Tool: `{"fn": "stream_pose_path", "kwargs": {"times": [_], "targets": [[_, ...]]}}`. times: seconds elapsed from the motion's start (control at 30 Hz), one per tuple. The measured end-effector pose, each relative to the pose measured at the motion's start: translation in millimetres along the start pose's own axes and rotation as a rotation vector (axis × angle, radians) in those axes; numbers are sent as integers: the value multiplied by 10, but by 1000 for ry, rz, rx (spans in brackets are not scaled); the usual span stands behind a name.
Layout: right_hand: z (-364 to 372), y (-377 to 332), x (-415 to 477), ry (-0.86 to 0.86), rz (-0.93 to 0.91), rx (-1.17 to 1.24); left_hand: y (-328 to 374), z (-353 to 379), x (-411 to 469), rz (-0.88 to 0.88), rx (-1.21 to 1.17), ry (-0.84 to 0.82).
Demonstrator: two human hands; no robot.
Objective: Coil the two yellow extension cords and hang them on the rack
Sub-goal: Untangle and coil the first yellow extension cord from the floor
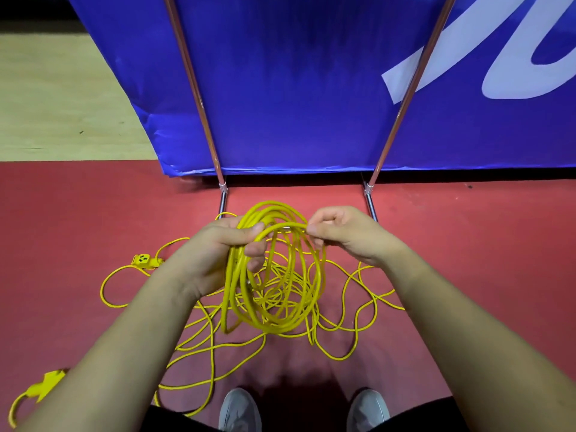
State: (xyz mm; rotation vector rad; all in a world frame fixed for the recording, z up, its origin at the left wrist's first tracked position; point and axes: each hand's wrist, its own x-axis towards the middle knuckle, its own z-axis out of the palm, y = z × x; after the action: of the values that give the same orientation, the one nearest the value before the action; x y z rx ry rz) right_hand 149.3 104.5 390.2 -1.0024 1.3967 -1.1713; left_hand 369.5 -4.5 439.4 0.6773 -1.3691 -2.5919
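A coil of yellow extension cord (274, 319) hangs in several loops from my left hand (215, 257), which grips the top of the bundle. My right hand (346, 235) pinches a strand of the same cord just right of the coil. More yellow cord (352, 325) lies tangled on the red floor beneath my hands. A yellow socket end (145, 260) rests on the floor at the left, and a yellow plug end (43, 386) lies at the lower left. The rack's metal legs (405, 98) rise behind the coil.
A blue banner (296, 88) with white lettering stands right behind the rack, its lower edge near the floor. A second rack leg (194, 88) slants up at the left. Pale wooden flooring (59, 98) lies at the far left. My grey shoes (240, 410) stand at the bottom.
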Motion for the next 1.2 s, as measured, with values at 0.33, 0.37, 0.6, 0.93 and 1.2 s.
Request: {"fn": "stream_pose_path", "kwargs": {"times": [0.33,0.37,0.6,0.93,1.2], "targets": [[-254,580,-73,92,96,-38,125,-64,-96,-4,27,148],[-260,568,-67,143,92,63,121,-72,-116,-35,82,151],[-78,120,-12,193,-63,-266,42,-73,-95,-178,151,162],[468,-389,-51,-71,-232,-475,-14,-59,-96,-152,201,90],[-114,318,-67,-95,70,-609,146,-164,-168,-61,-9,73]]}}
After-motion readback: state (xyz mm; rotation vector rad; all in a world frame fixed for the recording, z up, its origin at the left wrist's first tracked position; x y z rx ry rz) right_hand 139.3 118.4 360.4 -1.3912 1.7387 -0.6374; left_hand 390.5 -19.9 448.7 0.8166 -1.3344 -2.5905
